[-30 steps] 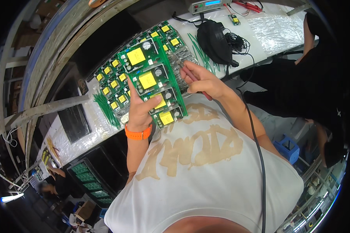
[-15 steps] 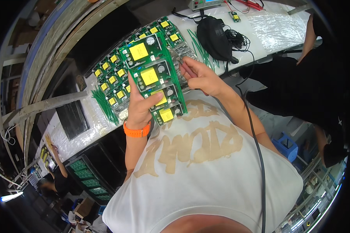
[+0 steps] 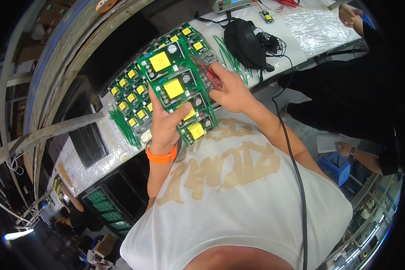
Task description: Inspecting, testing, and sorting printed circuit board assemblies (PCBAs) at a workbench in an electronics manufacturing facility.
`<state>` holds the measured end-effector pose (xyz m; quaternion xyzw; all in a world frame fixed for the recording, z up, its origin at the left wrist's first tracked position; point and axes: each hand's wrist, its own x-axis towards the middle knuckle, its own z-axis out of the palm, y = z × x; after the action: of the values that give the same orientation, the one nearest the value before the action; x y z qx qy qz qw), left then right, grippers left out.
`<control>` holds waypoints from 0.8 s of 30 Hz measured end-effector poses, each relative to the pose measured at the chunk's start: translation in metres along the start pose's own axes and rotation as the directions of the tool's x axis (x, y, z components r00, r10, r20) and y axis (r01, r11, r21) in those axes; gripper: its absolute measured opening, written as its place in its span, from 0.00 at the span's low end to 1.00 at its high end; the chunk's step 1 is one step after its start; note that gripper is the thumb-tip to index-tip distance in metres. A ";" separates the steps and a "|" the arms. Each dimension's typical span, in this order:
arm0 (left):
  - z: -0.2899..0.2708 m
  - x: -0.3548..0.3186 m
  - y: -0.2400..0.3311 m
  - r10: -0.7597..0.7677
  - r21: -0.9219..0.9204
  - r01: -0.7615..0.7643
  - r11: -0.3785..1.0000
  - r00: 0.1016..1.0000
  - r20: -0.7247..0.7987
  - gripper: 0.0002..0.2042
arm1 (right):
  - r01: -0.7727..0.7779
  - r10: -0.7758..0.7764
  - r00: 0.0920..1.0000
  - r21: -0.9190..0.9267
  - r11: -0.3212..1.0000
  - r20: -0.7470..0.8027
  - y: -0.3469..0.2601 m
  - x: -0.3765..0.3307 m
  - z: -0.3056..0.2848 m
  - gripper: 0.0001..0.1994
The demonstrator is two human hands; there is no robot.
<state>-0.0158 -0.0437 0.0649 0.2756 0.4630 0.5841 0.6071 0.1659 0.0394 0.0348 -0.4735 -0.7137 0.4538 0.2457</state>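
Four joined circuit boards [image 3: 173, 88] are left of the black pouch [image 3: 242, 45], pinched in the half-closed left hand [image 3: 165, 125], which should hold them still so the right hand [image 3: 234, 91], curled around red-handled pliers [image 3: 210, 75], can go gently.

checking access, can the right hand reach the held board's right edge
Probably yes: the right hand holds pliers close to that edge, the left hand holds the board, and nothing visible lies between.
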 end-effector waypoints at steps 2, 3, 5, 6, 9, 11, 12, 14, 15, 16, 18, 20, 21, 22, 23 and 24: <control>0.002 0.003 -0.003 0.053 0.078 -0.057 0.995 0.998 0.043 0.48 | 0.010 -0.018 0.999 -0.169 0.986 -0.046 0.006 0.005 0.002 0.17; 0.005 0.001 -0.003 0.028 0.066 -0.030 0.997 0.999 0.036 0.47 | -0.019 0.016 1.000 -0.123 0.992 -0.027 0.010 0.005 -0.001 0.18; 0.011 -0.004 -0.001 0.002 0.048 -0.005 0.999 0.998 0.063 0.47 | -0.058 0.055 0.998 -0.090 0.994 -0.038 0.018 -0.001 -0.006 0.20; 0.015 -0.001 -0.003 -0.047 0.047 0.046 0.998 0.999 0.019 0.46 | -0.052 0.058 0.997 0.110 0.993 -0.057 0.030 -0.002 -0.010 0.17; 0.015 0.005 -0.011 -0.198 0.086 0.204 0.975 0.978 -0.064 0.47 | -0.042 0.061 0.995 0.238 0.970 -0.073 0.070 -0.008 -0.015 0.18; 0.010 0.007 -0.013 -0.163 0.015 0.165 0.986 0.984 -0.076 0.41 | -0.056 0.084 0.990 0.235 0.970 -0.115 0.089 0.002 -0.014 0.16; 0.014 -0.001 -0.008 -0.079 0.026 0.081 0.996 0.995 -0.066 0.34 | -0.069 0.082 0.996 0.246 0.967 -0.041 0.082 0.005 -0.017 0.15; -0.035 0.024 -0.049 0.332 0.569 -0.507 0.648 0.860 0.388 0.27 | -0.189 0.193 0.981 0.093 0.978 -0.037 0.082 -0.003 -0.044 0.13; -0.028 0.029 -0.053 0.332 0.542 -0.519 0.662 0.850 0.409 0.27 | -0.202 0.207 0.976 0.075 0.977 -0.065 0.087 -0.006 -0.042 0.13; -0.021 0.032 -0.056 0.147 0.240 -0.146 0.960 0.989 0.011 0.28 | -0.245 0.243 0.968 -0.029 0.969 -0.069 0.098 -0.007 -0.040 0.13; -0.004 0.043 -0.061 -0.243 -0.220 0.194 0.956 0.944 -0.224 0.31 | -0.310 0.297 0.948 -0.124 0.943 -0.113 0.116 -0.017 -0.056 0.13; -0.001 0.053 -0.065 -0.247 -0.268 0.200 0.942 0.957 -0.153 0.28 | -0.376 0.342 0.920 -0.194 0.906 -0.190 0.132 -0.023 -0.067 0.13; -0.006 0.052 -0.066 -0.247 -0.296 0.196 0.935 0.958 -0.148 0.27 | -0.400 0.360 0.912 -0.229 0.888 -0.198 0.138 -0.024 -0.066 0.14; -0.012 0.050 -0.069 -0.246 -0.322 0.188 0.928 0.958 -0.149 0.26 | -0.419 0.375 0.905 -0.262 0.869 -0.203 0.145 -0.024 -0.064 0.14; -0.011 0.040 -0.063 -0.248 -0.338 0.185 0.923 0.956 -0.155 0.25 | -0.408 0.369 0.911 -0.270 0.872 -0.185 0.148 -0.025 -0.063 0.14; -0.007 0.032 -0.061 -0.215 -0.328 0.151 0.933 0.961 -0.171 0.25 | -0.453 0.419 0.891 -0.294 0.842 -0.173 0.154 -0.020 -0.063 0.13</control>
<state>0.0024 -0.0245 0.0013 0.0703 0.4487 0.6155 0.6441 0.2936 0.0692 -0.0695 -0.6799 -0.6389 0.3484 0.0901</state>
